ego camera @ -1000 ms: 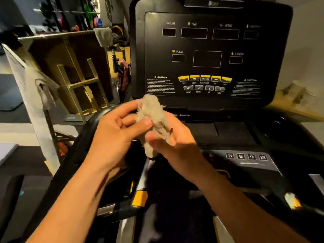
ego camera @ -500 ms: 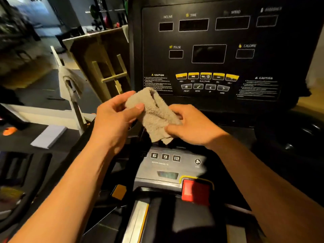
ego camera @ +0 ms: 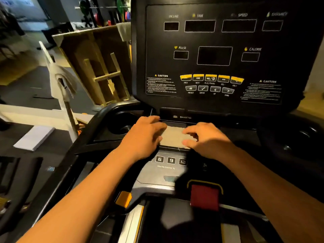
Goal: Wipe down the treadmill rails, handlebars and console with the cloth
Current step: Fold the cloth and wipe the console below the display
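Cloth (ego camera: 173,137) lies flat on the console (ego camera: 215,104) ledge, long axis left-right, spanning left hand (ego camera: 145,135) and right hand (ego camera: 206,139), both pressing its ends, fingers loosely bent (neither nearer).

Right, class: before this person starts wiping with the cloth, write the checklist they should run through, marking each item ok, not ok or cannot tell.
1. Cloth lies flat on the ledge: ok.
2. Left hand rests on the cloth: ok.
3. Right hand grips rather than just touches the cloth: cannot tell.
4. Display windows dark, power apparently off: ok.
5. Red stop button clear of both hands: ok.
6. Cloth clean enough to wipe: cannot tell.
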